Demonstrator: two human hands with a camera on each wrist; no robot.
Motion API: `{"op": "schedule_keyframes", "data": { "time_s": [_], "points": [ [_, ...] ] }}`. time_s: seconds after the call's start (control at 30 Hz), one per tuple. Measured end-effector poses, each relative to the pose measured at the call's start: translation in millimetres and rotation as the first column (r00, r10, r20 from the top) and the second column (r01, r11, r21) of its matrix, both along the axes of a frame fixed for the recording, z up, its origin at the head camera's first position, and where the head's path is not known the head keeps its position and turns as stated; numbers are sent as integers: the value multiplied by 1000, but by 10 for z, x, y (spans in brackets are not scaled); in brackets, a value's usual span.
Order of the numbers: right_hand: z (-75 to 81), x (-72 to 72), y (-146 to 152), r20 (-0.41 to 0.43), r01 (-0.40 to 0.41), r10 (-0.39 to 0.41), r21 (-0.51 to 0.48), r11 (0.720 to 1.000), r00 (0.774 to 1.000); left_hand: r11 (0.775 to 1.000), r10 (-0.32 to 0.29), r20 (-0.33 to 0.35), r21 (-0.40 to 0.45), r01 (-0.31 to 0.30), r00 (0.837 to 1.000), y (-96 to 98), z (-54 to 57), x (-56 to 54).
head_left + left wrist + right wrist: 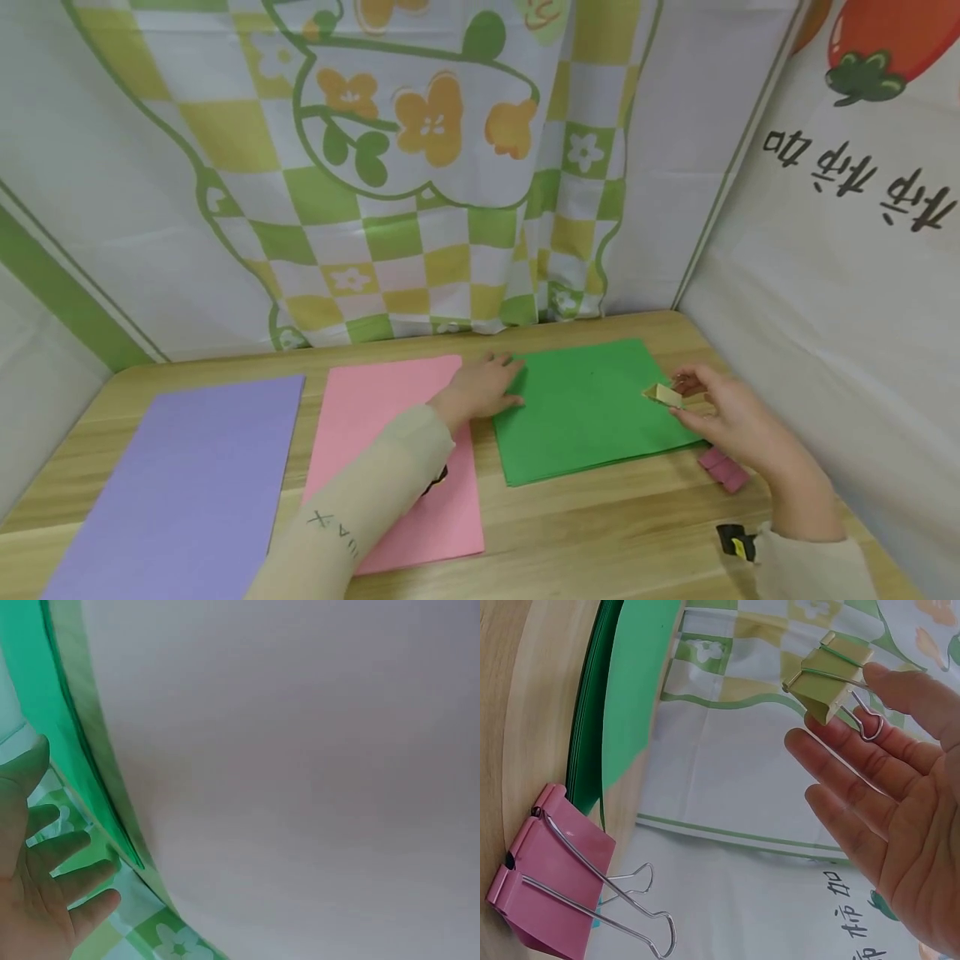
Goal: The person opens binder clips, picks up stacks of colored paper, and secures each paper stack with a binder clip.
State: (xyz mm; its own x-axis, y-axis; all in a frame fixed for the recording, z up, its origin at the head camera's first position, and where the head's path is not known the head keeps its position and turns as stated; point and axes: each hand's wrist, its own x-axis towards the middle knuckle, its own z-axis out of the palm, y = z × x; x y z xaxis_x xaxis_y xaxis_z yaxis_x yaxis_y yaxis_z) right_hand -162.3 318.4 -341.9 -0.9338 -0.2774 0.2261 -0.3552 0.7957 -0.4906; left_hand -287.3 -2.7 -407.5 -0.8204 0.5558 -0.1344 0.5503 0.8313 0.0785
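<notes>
1. The right grip (723, 408) pinches a gold clip (665, 395) by its wire handles, thumb against fingers, over the right-hand end of the green stack (585, 408), near the far right corner of the counter (585, 533)
2. The left grip (483, 387) is loosely spread at the left edge of that stack, by the pink sheets (390, 400); I cannot tell whether it presses down
3. The stack's layers part at the right-hand end, so the clip could catch only the upper sheets if its mouth arrived too high
4. If the left grip bears too lightly, a sideways push could skew the stack
5. A weak or off-centre pinch could let a handle slip, and the clip might spring away toward the counter's right edge
6. The pink clip (724, 469), just beside the stack's near right corner, could get knocked by the right forearm
</notes>
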Motion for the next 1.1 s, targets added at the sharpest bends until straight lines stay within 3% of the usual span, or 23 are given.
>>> {"op": "schedule_keyframes", "data": {
  "time_s": [0.37, 0.67, 0.87, 1.1],
  "points": [
    [-22, 35, -21, -8, 9, -9, 58, 998, 1000, 999, 35, 59, 27, -37, 998, 70, -13, -68],
    [-59, 13, -25, -25, 20, -18, 88, 996, 1000, 998, -10, 70, 61, 6, 998, 229, -23, -129],
    [-46, 3, -27, -24, 20, -18, 81, 996, 1000, 998, 42, 132, 50, -49, 990, 273, -22, -111],
    [-30, 2, -21, -18, 19, -18, 85, 996, 1000, 995, 55, 137, 75, -66, 989, 284, -3, -132]
  ]
}}
